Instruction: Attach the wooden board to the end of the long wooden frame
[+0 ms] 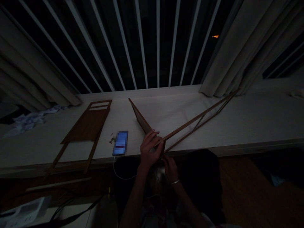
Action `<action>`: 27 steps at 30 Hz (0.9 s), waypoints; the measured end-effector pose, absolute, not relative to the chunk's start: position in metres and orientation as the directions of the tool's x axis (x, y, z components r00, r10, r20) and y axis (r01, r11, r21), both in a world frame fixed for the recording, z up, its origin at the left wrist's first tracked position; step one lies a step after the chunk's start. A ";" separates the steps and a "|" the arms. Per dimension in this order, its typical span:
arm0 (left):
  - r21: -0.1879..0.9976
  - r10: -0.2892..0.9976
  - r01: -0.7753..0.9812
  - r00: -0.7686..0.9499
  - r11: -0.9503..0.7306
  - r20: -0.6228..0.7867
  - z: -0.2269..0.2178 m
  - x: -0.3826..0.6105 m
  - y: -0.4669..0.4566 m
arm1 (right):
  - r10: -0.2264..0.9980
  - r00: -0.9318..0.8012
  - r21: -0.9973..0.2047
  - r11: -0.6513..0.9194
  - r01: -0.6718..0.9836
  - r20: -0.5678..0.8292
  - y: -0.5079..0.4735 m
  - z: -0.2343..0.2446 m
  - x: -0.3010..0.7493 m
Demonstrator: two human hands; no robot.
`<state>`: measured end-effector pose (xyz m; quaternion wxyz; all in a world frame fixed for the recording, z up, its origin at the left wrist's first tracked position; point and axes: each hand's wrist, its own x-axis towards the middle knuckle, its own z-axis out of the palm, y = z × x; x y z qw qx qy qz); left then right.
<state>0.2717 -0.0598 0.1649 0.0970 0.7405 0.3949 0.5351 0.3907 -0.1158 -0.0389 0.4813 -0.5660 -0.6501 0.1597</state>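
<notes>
A brown wooden frame (190, 123) with long thin rails lies tilted on the white ledge (249, 117), and a brown panel (141, 118) joins it at the near corner. My left hand (149, 148) is closed around that corner joint. My right hand (169, 167), with a bracelet at the wrist, sits just below the joint at the ledge's edge, its fingers pinched on something I cannot make out in the dark.
A second wooden panel with legs (86, 125) lies flat on the ledge to the left. A lit phone (120, 143) with a white cable rests near the edge. Crumpled paper (28, 122) lies far left. Curtains (237, 47) hang on both sides of the barred window.
</notes>
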 end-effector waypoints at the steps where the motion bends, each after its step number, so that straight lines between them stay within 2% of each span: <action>1: 0.566 0.688 0.482 0.114 -0.669 0.716 0.165 0.272 -0.060 | 0.889 0.115 -0.756 0.303 0.581 0.444 -0.116 -0.039 0.390; 5: 0.564 0.690 0.488 0.116 -0.666 0.715 0.166 0.272 -0.060 | 0.893 0.198 -0.789 0.231 0.570 0.405 -0.117 -0.039 0.387; 12: 0.552 0.688 0.503 0.125 -0.665 0.715 0.167 0.271 -0.060 | 0.929 0.286 -0.867 0.068 0.493 0.235 -0.121 -0.039 0.381; 23: 0.567 0.688 0.482 0.111 -0.668 0.717 0.164 0.272 -0.059 | 0.920 0.298 -0.891 0.103 0.443 0.254 -0.118 -0.029 0.382; 27: 0.568 0.678 0.468 0.096 -0.677 0.729 0.163 0.273 -0.059 | 0.942 0.296 -0.943 0.053 0.328 0.156 -0.120 -0.031 0.379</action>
